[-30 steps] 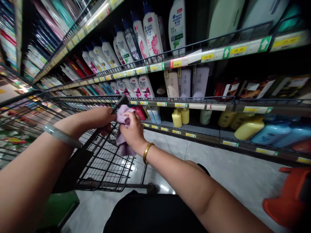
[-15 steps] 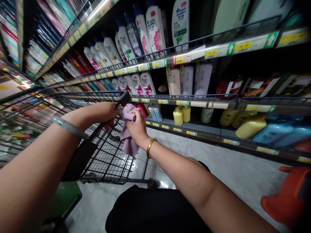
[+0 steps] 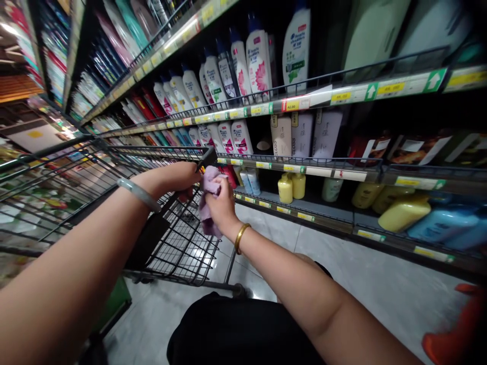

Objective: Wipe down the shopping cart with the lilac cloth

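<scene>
My left hand [image 3: 187, 178], with a pale bangle on its wrist, is closed around the black handle of a wire shopping cart [image 3: 149, 242]. Some of its fingers are hidden behind the handle. A crumpled purple cloth [image 3: 210, 215] is gripped in my right hand [image 3: 223, 204], which wears a gold bangle. The cloth hangs down from my fingers beside the corner of the handle, close to my left hand. From this angle I cannot tell whether it touches the handle.
Store shelves [image 3: 335, 218] run along the right, holding shampoo bottles [image 3: 261, 66], yellow bottles [image 3: 285, 188] and blue bottles [image 3: 443, 223]. A green box-like object [image 3: 114, 304] is below the cart. An orange object [image 3: 452, 329] stands on the tiled floor [image 3: 274, 230] at lower right.
The view has shifted, so the cart, shelves and both hands appear slightly farther right. Both hands keep their grips, and the cloth hangs a little more bunched.
</scene>
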### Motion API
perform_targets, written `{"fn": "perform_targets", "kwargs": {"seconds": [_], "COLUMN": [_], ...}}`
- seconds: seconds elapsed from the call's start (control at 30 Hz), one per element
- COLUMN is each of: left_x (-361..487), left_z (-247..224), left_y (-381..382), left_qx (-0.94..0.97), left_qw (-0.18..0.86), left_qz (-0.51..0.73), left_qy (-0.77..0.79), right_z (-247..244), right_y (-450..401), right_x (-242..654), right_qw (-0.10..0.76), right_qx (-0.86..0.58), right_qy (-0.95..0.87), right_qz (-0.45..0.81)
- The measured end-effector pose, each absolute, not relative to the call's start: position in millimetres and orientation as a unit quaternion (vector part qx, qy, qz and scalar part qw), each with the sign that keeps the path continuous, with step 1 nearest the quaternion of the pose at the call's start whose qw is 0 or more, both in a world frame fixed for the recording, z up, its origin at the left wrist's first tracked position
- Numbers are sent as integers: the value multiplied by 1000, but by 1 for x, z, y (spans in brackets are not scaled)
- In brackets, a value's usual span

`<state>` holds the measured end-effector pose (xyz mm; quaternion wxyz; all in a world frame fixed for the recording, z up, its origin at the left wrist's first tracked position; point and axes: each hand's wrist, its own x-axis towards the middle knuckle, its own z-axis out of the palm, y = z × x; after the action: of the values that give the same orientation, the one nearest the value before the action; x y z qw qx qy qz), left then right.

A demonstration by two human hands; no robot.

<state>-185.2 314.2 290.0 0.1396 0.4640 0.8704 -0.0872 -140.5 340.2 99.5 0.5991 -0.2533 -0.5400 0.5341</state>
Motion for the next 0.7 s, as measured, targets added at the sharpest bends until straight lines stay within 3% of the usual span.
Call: {"fn": "perform_targets", "kwargs": {"seconds": [0.2, 0.37, 0.5, 0.57, 0.7], "left_x": [-190, -198, -191, -183, -166], "left_z": [292, 310, 318, 315, 296], "left_y": [312, 281, 225, 196, 159], "left_qx": [474, 461, 468, 483, 426], "left_qw": [174, 227, 148, 56, -2], "left_qz": [-66, -94, -113, -79, -46], "left_qy": [861, 853, 864, 870, 904], "right_z": [69, 106, 124, 119, 126], "right_y": [362, 334, 323, 332, 331], "right_x": [-141, -146, -139, -135, -129], "right_qw": [552, 597, 625, 599, 587], "right_qx": [-397, -328, -252, -290, -321], "right_qy": [-434, -457, -508, -491, -453], "right_qz": [591, 572, 537, 563, 589]}}
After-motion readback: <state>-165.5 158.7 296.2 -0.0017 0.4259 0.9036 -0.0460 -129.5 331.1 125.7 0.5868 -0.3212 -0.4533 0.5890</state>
